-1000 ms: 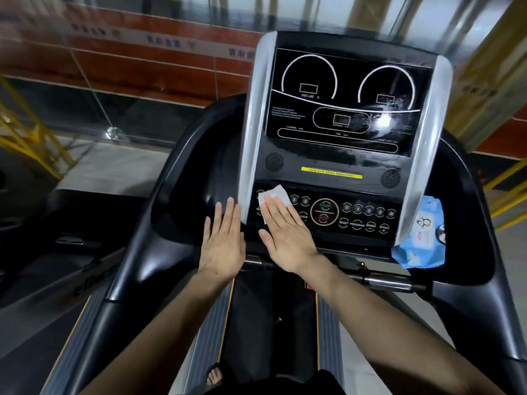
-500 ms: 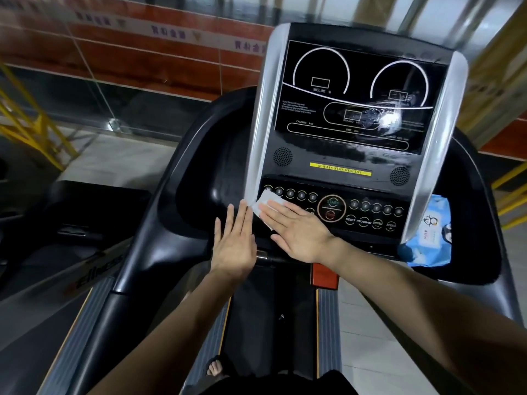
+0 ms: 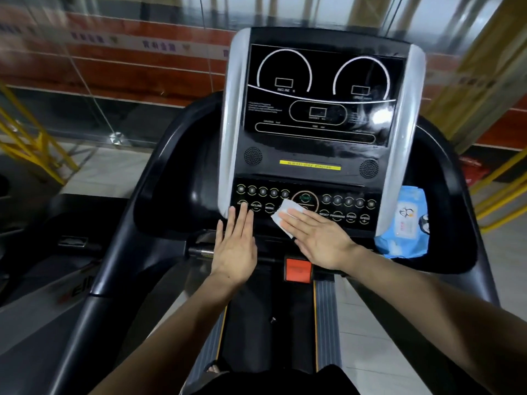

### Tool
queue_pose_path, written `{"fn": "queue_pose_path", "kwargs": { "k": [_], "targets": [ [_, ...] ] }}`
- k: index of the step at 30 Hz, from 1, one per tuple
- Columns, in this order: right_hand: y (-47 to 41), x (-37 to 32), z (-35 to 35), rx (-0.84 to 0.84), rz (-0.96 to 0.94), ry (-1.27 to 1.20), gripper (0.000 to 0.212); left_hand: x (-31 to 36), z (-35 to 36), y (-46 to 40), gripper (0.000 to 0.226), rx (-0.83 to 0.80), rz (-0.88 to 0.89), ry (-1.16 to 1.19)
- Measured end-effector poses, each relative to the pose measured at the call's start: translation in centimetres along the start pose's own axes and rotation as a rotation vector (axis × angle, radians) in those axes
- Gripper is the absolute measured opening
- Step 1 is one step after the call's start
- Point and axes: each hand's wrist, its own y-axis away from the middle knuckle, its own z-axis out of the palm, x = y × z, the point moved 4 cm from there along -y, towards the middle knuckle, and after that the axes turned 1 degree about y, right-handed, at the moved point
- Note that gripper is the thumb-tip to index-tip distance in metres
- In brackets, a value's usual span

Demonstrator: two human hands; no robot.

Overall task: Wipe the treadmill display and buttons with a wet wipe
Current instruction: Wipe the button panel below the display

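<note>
On the treadmill's button panel (image 3: 308,205) the small white legends read INCLINE, MODE, RESET, PROGRAM and SPEED, and the big round button in the middle says START in green. Higher up, the glossy black display (image 3: 322,92) carries 2 white arcs; under the left one the word INCLINE can be made out, while the finer lines of text beside it are too blurred to read. A yellow warning strip (image 3: 310,165) runs below the display, its lettering also unreadable. A bright glare spot sits on the right part of the screen.

The wet wipe (image 3: 285,213) is a small white folded square, slightly crumpled, lying flat on the panel just left of and below the START button. The right hand (image 3: 319,238) presses it there with fingers straight and close together, fingertips on the wipe. The left hand (image 3: 236,243) lies flat beside it, fingers extended and nearly touching one another, tips reaching the panel's lower left buttons.

A blue pack of wipes (image 3: 405,223) with a white label rests in the tray on the console's right side. A red-orange tab (image 3: 298,269) sits below the panel.
</note>
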Motion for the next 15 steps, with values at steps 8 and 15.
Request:
{"fn": "queue_pose_path", "kwargs": {
  "k": [8, 15],
  "targets": [
    [7.2, 3.7, 1.3, 0.016, 0.119, -0.069, 0.06, 6.3, 1.2, -0.2, 0.067, -0.003, 0.082, -0.022],
    [13.0, 6.6, 1.8, 0.078, 0.273, -0.134, 0.067, 11.0, 2.4, -0.1, 0.068, -0.011, 0.148, -0.039]
  ]
}}
